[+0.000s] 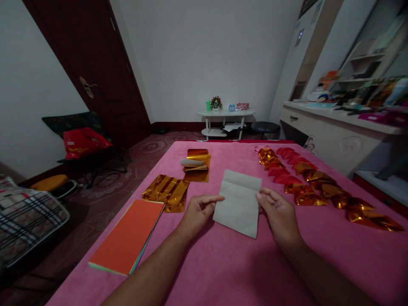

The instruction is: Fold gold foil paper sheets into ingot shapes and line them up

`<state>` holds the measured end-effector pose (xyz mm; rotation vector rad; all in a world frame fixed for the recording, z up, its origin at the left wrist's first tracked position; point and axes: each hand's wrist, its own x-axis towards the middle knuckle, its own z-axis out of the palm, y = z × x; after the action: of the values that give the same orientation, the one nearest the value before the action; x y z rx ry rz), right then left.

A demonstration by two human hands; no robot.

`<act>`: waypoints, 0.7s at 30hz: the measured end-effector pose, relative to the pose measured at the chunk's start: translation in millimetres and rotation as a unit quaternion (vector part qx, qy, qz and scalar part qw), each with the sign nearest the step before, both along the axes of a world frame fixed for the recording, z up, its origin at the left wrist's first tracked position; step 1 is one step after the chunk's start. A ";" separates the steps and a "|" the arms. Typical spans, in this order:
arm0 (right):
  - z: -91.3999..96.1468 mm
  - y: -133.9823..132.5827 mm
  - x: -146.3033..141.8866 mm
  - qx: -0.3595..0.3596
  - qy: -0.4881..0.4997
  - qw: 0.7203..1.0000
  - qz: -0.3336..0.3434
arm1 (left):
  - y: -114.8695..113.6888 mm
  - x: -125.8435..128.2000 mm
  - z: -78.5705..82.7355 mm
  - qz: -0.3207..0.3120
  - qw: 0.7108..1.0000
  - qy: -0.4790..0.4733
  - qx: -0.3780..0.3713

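Note:
Between my two hands is a pale grey-white sheet of paper [238,206], with a crease running across its upper part. My left hand [201,211] pinches its left edge between thumb and forefinger. At the right edge, my right hand [278,212] grips the sheet with the thumb on top and the fingers behind. Left of the sheet lie creased gold foil sheets [167,192]. Beyond them is a partly curled stack of gold foil paper [197,175]. An orange-topped stack of coloured paper [129,238] sits nearest my left forearm.
Rows of folded gold and red foil pieces [331,191] run along the right side of the pink-covered table [229,272]. A white cabinet [321,131] stands beyond the right edge. A chair holds a red bag [84,142] at the left.

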<state>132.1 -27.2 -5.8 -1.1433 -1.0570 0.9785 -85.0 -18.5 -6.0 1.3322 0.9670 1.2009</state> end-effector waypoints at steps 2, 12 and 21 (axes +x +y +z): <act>0.8 -0.1 -1.3 0.013 0.024 1.000 0.004 | 1.3 1.2 -3.0 -0.003 1.000 0.002 0.000; -9.8 4.1 -5.4 0.074 -0.145 0.984 0.069 | 9.2 -0.1 -16.6 0.033 0.997 0.058 0.034; -10.7 6.2 -0.2 0.069 -0.281 0.953 0.096 | 3.9 -6.3 -7.2 0.058 0.945 0.275 0.169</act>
<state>131.9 -21.0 -16.5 -1.2507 -1.6922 0.7220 -91.3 -14.6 -13.2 1.9733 1.2809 1.1370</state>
